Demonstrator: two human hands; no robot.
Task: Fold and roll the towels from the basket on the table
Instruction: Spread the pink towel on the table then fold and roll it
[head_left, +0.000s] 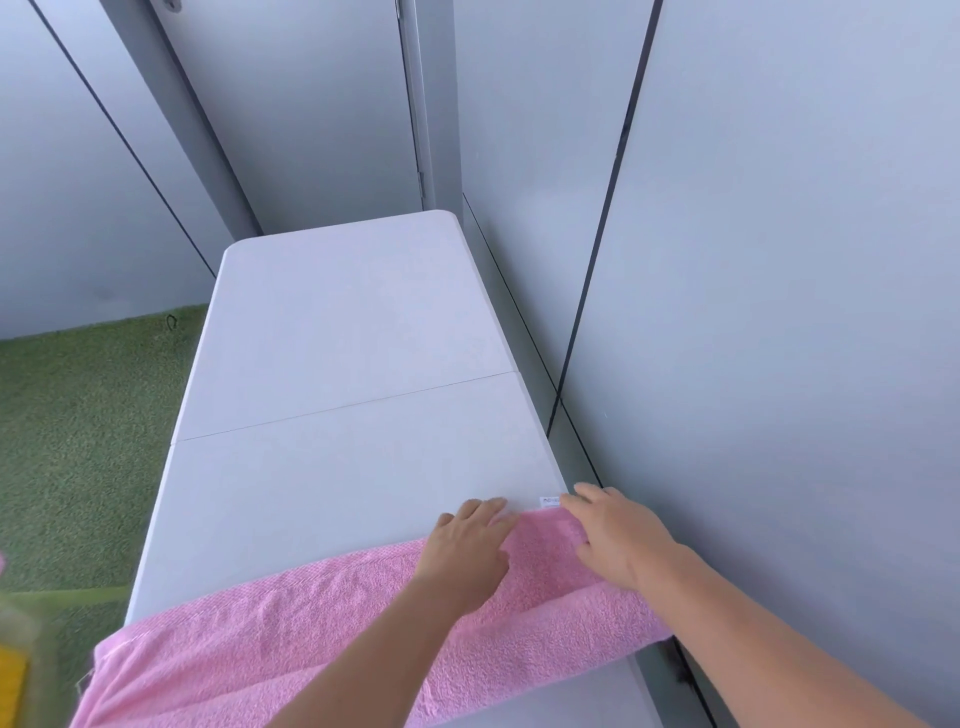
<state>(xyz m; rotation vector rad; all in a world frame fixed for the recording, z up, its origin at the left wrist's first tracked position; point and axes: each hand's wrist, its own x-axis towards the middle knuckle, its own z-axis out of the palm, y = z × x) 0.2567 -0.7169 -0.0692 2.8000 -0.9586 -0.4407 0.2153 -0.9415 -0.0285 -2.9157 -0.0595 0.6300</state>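
A pink towel lies flat across the near end of the white counter, running from the lower left up to the right edge. Its left end hangs over the counter's side. Both hands rest on the towel's far right corner, close together. The left hand lies flat, fingers straight and slightly spread, the tips reaching past the towel's edge onto the counter. The right hand is flat too, fingers straight, beside a small white label. Neither hand grips anything. Grey wall panels stand just beside the counter on the right, and green carpet lies to the left.
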